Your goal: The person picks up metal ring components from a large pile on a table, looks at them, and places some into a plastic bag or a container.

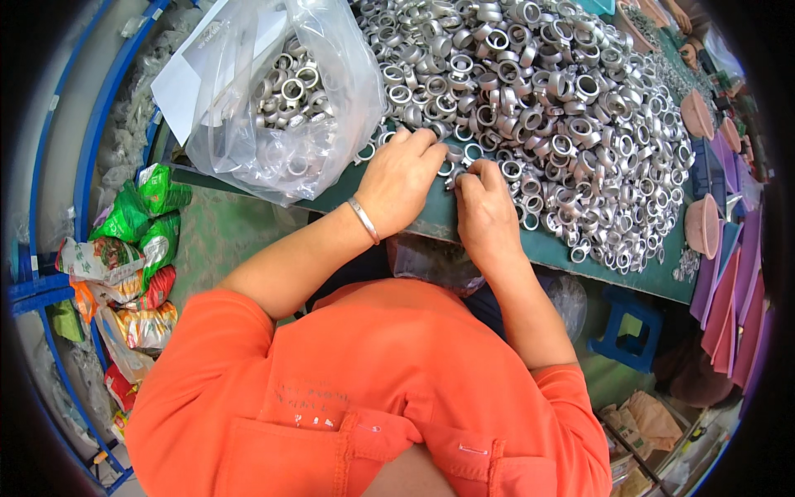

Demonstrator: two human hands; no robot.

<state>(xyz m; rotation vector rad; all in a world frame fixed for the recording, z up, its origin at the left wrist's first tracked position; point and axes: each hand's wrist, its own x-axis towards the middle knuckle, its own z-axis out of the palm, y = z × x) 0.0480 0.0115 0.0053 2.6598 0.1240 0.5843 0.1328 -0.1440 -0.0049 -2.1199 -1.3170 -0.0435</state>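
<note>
A big heap of silver metal rings [538,108], each with a small lug on its side, covers much of the green table [654,286]. Both hands meet at the heap's near edge. The fingers of my left hand [402,178] are curled down; what they grip, if anything, is hidden beneath them. Close to its right, my right hand [487,211] has thumb and fingers pinched on a small metal ring [450,167] between the hands. Left of the heap stands an open clear plastic bag [240,137] partly filled with the same rings.
Blue-framed shelving [58,108] with plastic bags runs along the left, colourful packets [141,257] beside it. Pink baskets [702,225] and purple and pink trays [729,290] line the right. A blue stool [629,331] stands under the table. Another person's hand [679,15] shows at far right.
</note>
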